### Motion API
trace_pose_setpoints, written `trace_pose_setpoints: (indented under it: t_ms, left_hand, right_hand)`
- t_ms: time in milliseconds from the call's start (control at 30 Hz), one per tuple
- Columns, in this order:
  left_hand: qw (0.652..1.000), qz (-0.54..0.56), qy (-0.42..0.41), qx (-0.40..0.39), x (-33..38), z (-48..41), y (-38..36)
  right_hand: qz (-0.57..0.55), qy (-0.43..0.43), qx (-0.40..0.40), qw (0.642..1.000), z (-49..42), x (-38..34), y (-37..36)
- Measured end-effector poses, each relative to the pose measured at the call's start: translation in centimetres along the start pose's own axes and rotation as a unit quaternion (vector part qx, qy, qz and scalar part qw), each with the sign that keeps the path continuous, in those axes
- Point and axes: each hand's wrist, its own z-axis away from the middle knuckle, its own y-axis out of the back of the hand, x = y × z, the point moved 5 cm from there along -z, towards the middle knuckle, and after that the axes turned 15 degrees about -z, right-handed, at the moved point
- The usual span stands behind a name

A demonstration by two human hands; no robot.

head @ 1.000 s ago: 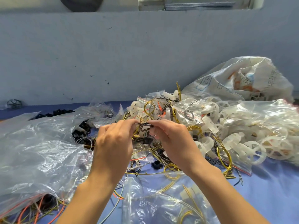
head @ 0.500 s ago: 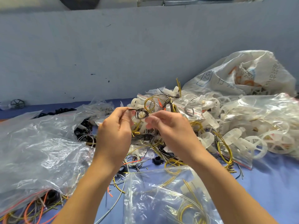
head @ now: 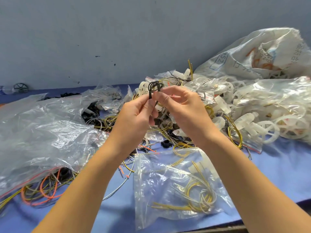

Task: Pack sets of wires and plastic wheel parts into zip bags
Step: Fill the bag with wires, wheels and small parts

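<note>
1. The black wire coil (head: 155,86), pinched in the air above the wire tangle (head: 168,130) at 12 o'clock on the table (head: 277,174), could have sprung open or dropped into it if either pinch slackened.
2. The left hand (head: 134,118) and right hand (head: 183,108) were raised together, fingers (head: 170,92) closed narrowly on the coil's tails. The zip bag (head: 176,187) lay at 6 o'clock.

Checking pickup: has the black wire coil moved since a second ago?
Yes. The black wire coil has risen off the parts pile, between left hand and right hand.
</note>
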Motion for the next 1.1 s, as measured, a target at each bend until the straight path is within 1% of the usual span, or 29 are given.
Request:
trace_pose_setpoints:
  t_ms: [67, 133, 167, 200, 267, 300, 333, 367, 400, 433, 467, 533, 567, 600, 633, 700, 733, 833, 900, 1000, 1100]
  left_hand:
    - [0.998, -0.064, -0.022, -0.011, -0.3, 0.5, 0.5]
    - [0.986, -0.159, -0.053, -0.01, -0.7, 1.0, 0.6]
    - [0.97, -0.235, -0.066, 0.0, -1.0, 1.2, 0.7]
    - [0.945, -0.319, -0.077, 0.017, -1.2, 1.5, 0.7]
    - [0.883, -0.457, -0.105, 0.037, -1.6, 2.2, 0.8]
    - [0.855, -0.503, -0.119, 0.041, -1.6, 2.6, 0.9]
    - [0.834, -0.533, -0.134, 0.045, -1.7, 3.0, 1.1]
    - [0.821, -0.55, -0.144, 0.046, -1.9, 3.3, 1.4]
    - [0.822, -0.552, -0.138, 0.036, -2.4, 3.5, 1.7]
    - [0.837, -0.535, -0.113, 0.015, -3.3, 3.7, 2.1]
    - [0.864, -0.498, -0.075, -0.016, -4.4, 3.9, 2.7]
    - [0.909, -0.394, 0.038, -0.131, -7.8, 4.7, 3.9]
    - [0.916, -0.331, 0.097, -0.205, -9.3, 5.4, 4.5]
    - [0.91, -0.281, 0.139, -0.273, -10.2, 6.3, 4.8]
    - [0.897, -0.247, 0.162, -0.329, -10.6, 7.2, 5.1]
    - [0.876, -0.203, 0.179, -0.399, -10.6, 8.5, 5.1]
    - [0.867, -0.188, 0.181, -0.425, -10.3, 9.0, 4.9]
    - [0.824, -0.171, 0.193, -0.504, -9.2, 10.2, 4.3]
    - [0.807, -0.158, 0.198, -0.533, -8.2, 10.5, 4.0]
    - [0.809, -0.088, 0.197, -0.547, -6.4, 10.5, 3.0]
    - [0.827, -0.034, 0.214, -0.519, -5.1, 10.4, 1.9]
  right_hand:
    - [0.091, 0.011, 0.019, 0.996, 0.1, 0.2, 0.0]
    - [0.114, -0.008, 0.014, 0.993, 0.2, 0.9, -0.6]
    - [0.118, -0.022, 0.013, 0.993, 0.4, 1.2, -0.8]
    - [0.116, -0.036, 0.016, 0.992, 0.5, 1.6, -0.9]
    - [0.092, -0.082, 0.024, 0.992, 0.7, 2.5, -1.2]
    - [0.072, -0.111, 0.025, 0.991, 0.9, 3.0, -1.4]
    - [0.053, -0.137, 0.022, 0.989, 1.1, 3.5, -1.7]
    - [0.039, -0.158, 0.017, 0.986, 1.3, 3.9, -2.1]
    - [0.04, -0.169, 0.009, 0.985, 1.5, 4.4, -2.5]
    - [0.054, -0.167, -0.005, 0.984, 1.7, 4.6, -2.8]
    - [0.085, -0.151, -0.025, 0.984, 2.0, 4.8, -3.1]
    - [0.172, -0.094, -0.089, 0.976, 2.6, 4.9, -3.5]
    - [0.22, -0.066, -0.132, 0.964, 2.9, 5.0, -3.7]
    - [0.267, -0.046, -0.18, 0.946, 3.4, 5.3, -4.1]
    - [0.304, -0.032, -0.227, 0.925, 3.9, 5.6, -4.5]
    - [0.34, -0.016, -0.298, 0.892, 4.8, 6.4, -5.3]
    - [0.355, -0.007, -0.319, 0.879, 5.1, 6.7, -5.7]
    - [0.423, 0.03, -0.357, 0.832, 6.0, 7.7, -6.5]
    - [0.45, 0.052, -0.37, 0.811, 6.4, 8.0, -6.8]
    - [0.447, 0.075, -0.376, 0.808, 6.7, 7.9, -7.0]
    - [0.428, 0.075, -0.352, 0.829, 6.2, 7.6, -6.5]
